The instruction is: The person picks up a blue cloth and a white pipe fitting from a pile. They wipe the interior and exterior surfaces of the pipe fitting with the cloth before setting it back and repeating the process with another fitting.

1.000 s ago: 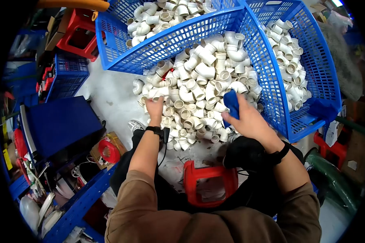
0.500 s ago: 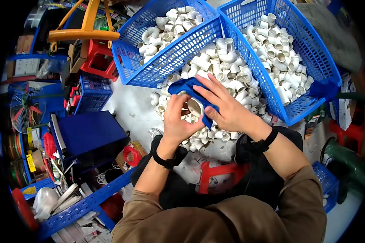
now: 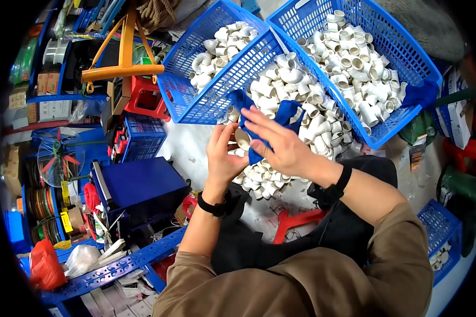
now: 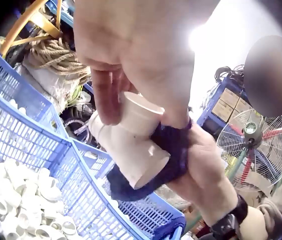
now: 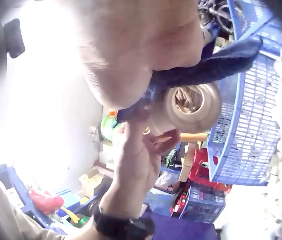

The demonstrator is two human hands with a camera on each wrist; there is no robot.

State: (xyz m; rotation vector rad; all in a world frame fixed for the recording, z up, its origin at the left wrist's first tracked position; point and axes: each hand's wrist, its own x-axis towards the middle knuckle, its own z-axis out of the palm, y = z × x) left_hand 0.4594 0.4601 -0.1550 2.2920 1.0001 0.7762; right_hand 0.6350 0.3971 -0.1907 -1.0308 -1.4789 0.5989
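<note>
My left hand [image 3: 223,158] grips a white plastic pipe tee [image 4: 126,145] by its side branch, thumb and fingers around it. In the right wrist view, one round open end of the pipe tee [image 5: 208,112] faces the camera. Against the tee's far side lies a blue cloth [image 3: 289,112], partly hidden by my right hand [image 3: 281,145]. The right hand's fingers stretch straight across the cloth and press it to the fitting, with the thumb held apart. Both hands are raised above a big heap of white pipe fittings [image 3: 267,182].
Two blue perforated crates [image 3: 349,108] of white fittings stand beyond the heap. A dark blue box [image 3: 143,182] is on the left, near shelves and a fan [image 3: 61,158]. An orange frame [image 3: 124,68] stands at upper left. A red stool [image 3: 296,222] is between the legs.
The left hand has picked a pipe tee off the heap and raised it to the right hand. The right hand brought the blue cloth onto it and its fingers straightened. The head view turned.
</note>
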